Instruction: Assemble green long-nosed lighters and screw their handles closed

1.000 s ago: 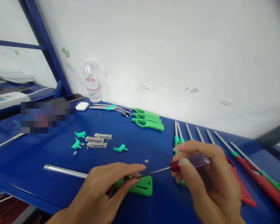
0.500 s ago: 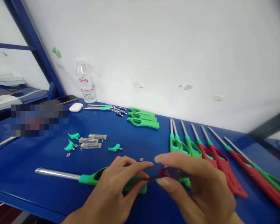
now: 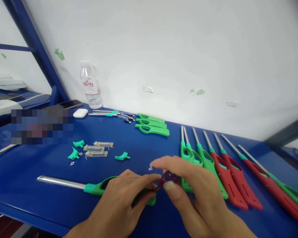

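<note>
A green gas lighter with a long silver barrel lies on the blue table, its handle partly hidden under my left hand. The thumb and fingertips of this hand are pinched together over the handle's end, around the tip of a small screwdriver. Whether a tiny part sits between them is hidden. My right hand grips the screwdriver's dark purple-and-red handle between thumb and fingers, just right of my left fingertips. A small pale metal piece lies just beyond the hands.
Finished-looking green and red lighters lie in a row at right. Farther back are green handle shells, barrels with wires and a water bottle. Clear fuel tanks and teal triggers lie left of centre.
My right hand has moved left with the screwdriver, its handle now close against my left fingertips. My left hand and the lighter have stayed nearly in place.
</note>
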Tool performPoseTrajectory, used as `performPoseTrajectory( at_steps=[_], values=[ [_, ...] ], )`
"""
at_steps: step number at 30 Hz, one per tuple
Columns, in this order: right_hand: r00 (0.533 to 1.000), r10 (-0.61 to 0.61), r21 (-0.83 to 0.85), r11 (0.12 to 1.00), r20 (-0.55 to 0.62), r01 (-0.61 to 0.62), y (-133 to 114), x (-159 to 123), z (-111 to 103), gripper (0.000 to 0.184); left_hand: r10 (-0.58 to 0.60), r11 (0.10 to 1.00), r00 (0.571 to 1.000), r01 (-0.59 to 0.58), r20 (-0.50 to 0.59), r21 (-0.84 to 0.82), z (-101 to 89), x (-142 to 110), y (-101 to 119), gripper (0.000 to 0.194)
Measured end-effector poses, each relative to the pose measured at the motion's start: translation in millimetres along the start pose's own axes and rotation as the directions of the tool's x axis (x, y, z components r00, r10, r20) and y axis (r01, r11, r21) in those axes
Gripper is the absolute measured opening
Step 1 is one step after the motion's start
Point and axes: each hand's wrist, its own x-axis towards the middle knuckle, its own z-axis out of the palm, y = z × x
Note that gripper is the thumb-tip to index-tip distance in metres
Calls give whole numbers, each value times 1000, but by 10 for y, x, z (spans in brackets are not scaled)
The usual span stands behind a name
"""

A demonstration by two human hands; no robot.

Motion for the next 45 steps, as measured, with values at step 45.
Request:
performPoseTrajectory(
  at_steps=[45],
  values=[
    [997, 51, 108, 993, -54, -45, 35, 25, 47, 35, -65, 997, 965, 54, 256, 48, -271, -240, -184, 35]
  ],
)
